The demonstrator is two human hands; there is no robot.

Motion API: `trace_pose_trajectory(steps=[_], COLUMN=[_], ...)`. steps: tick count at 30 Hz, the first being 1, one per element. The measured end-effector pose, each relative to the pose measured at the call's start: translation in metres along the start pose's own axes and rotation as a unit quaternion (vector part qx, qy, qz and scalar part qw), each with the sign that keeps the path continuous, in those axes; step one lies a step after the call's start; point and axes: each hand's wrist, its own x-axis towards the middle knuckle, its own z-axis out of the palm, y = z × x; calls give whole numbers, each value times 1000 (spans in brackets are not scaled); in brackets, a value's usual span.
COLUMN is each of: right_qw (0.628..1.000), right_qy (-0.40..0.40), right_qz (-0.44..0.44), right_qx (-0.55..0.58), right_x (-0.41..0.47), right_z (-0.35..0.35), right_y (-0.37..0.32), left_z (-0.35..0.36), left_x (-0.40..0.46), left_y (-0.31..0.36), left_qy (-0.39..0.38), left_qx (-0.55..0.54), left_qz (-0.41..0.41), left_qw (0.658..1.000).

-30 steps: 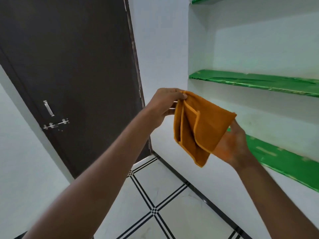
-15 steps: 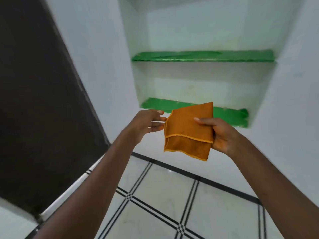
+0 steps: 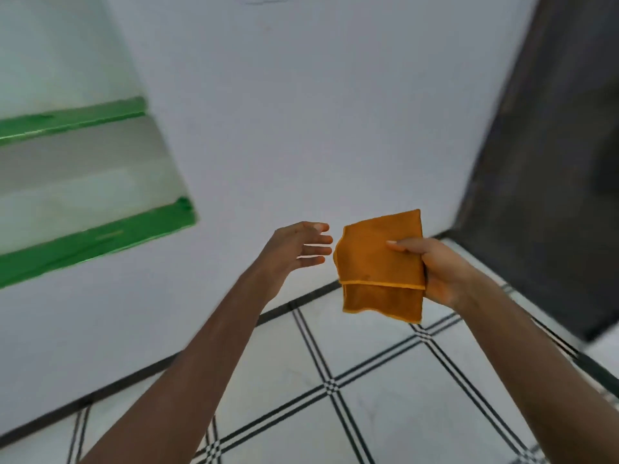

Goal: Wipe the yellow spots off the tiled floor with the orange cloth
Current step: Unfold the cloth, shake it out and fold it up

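Observation:
The orange cloth [image 3: 375, 272] is folded into a rough square and held up in the air by my right hand [image 3: 435, 269], thumb across its front. My left hand [image 3: 298, 249] hovers just left of the cloth with its fingers spread, a small gap away and holding nothing. Below them lies the white tiled floor [image 3: 375, 356] with black line borders. No yellow spots show on the visible tiles.
A white wall [image 3: 301, 112] rises ahead. A wall niche with green shelves [image 3: 93, 236] sits at the left. A dark door [image 3: 552, 162] stands at the right. A black skirting line runs along the wall's foot.
The view has swung to the right: the green shelves slid to the left edge and a dark door now appears at the right. My left hand, which held the cloth a second ago, stays off it.

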Motion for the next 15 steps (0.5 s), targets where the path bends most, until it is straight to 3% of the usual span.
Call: trace_pose_trajectory(steps=[4,8,15], right_qw=[989,971,921], right_qy=[135,223,352], right_qz=[-16,-22,10], right_qx=[48,83,165], right_x=[-70,-142,-256], right_z=[-171,-318,-504], right_y=[17,40,99], left_z=[193,371,614], left_x=[32,40,23], left_y=[8,1,-22], left_qy=[-141,-246,-389], left_qx=[-7,-11,23], left_qz=[-21,-46,-89], left_qw=[990,968,917])
